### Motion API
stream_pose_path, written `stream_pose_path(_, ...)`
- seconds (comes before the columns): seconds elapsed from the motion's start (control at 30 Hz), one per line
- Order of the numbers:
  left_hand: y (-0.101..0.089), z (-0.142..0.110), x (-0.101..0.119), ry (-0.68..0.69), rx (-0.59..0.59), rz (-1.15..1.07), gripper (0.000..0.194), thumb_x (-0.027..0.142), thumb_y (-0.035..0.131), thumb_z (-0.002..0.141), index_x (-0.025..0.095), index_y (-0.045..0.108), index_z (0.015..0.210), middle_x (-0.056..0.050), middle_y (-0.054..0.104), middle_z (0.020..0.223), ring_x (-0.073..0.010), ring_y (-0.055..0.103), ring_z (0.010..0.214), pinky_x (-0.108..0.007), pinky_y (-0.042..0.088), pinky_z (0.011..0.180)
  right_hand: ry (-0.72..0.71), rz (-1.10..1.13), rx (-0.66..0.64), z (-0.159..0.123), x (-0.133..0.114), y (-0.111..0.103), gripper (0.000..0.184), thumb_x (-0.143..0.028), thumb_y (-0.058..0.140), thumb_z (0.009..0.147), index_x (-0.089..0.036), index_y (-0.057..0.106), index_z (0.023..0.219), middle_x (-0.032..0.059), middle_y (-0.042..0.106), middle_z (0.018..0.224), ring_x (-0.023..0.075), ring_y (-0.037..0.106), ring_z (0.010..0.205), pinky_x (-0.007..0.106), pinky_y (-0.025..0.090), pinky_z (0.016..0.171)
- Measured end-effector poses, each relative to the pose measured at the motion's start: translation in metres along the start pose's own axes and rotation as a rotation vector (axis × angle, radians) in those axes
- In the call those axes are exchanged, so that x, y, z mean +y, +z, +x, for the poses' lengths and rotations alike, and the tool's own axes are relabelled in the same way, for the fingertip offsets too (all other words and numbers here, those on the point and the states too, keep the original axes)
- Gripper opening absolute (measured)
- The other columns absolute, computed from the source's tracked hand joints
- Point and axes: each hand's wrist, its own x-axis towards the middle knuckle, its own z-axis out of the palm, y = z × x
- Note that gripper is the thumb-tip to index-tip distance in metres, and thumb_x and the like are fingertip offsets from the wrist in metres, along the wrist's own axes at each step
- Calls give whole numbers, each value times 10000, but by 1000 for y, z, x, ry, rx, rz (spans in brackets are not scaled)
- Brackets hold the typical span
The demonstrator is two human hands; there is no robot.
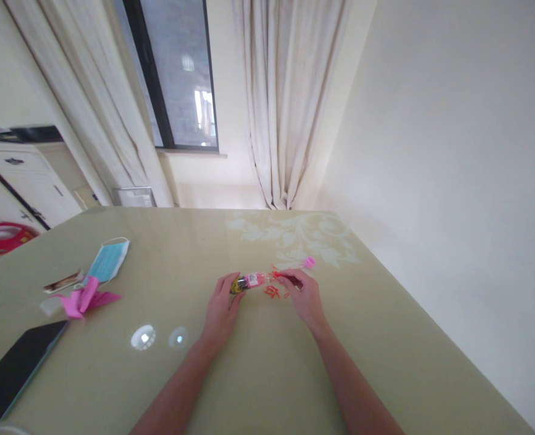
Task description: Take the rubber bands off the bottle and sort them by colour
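Your two hands are apart from each other, one at each end of a small bottle [252, 281] over the table [258, 374]; the bottle is nearer the table's right edge than its left, held on its side with its neck toward the right edge; you cannot tell from here whether it touches the tabletop. Your left hand [220, 309] is clamped on the dark, yellow-marked base end, thumb on the near side; a pale label and pink colour show along the rest of the body. Your right hand [306, 297] has its fingertips drawn together at the clear neck, with red showing right at them; whether they pinch a piece cannot be told.

Red pieces [271, 292] lie in a loose cluster just beside the neck, on the near side; a pink cap [309, 262] sits beyond your right hand, toward the far right corner; a pale floral pattern [301, 232] spreads over the table near that same corner.

Toward the table's left edge, well apart from your hands, lie a blue face mask [110, 260], a narrow flat item [62, 282] and a pink folded-paper figure [84, 299], grouped close together; a dark flat device [20, 368] lies nearer you on that side; past the far edge hang pale curtains [289, 109] beside a window [179, 72].
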Motion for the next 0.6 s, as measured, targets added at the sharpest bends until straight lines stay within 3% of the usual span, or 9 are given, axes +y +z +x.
stream_pose_path(0.23, 0, -2, 6, 44, -21, 11, 394, 206, 564, 956, 258, 573, 1346, -83, 622, 1315, -245, 636, 1227, -451, 523, 1088, -1, 25, -12, -4, -2, 10, 165, -377, 711, 875, -252, 803, 931, 68, 794, 940, 239, 730, 855, 390, 578, 827)
stream_pose_path(0.43, 0, -3, 8, 90, 1, 74, 389, 213, 547, 973, 251, 567, 1360, -93, 617, 1331, -248, 634, 1239, -455, 530, 1091, -152, -163, -73, -5, -4, 6, 188, -319, 648, 924, -279, 830, 937, 61, 770, 921, 233, 693, 844, 378, 554, 817)
stream_pose_path(0.6, 0, -4, 8, 126, 6, 135, 387, 219, 546, 973, 265, 578, 1356, -88, 626, 1335, -258, 635, 1234, -465, 538, 1085, -191, -202, -160, -7, -8, 6, 239, -283, 605, 954, -301, 841, 992, 63, 746, 948, 235, 682, 884, 378, 543, 847)
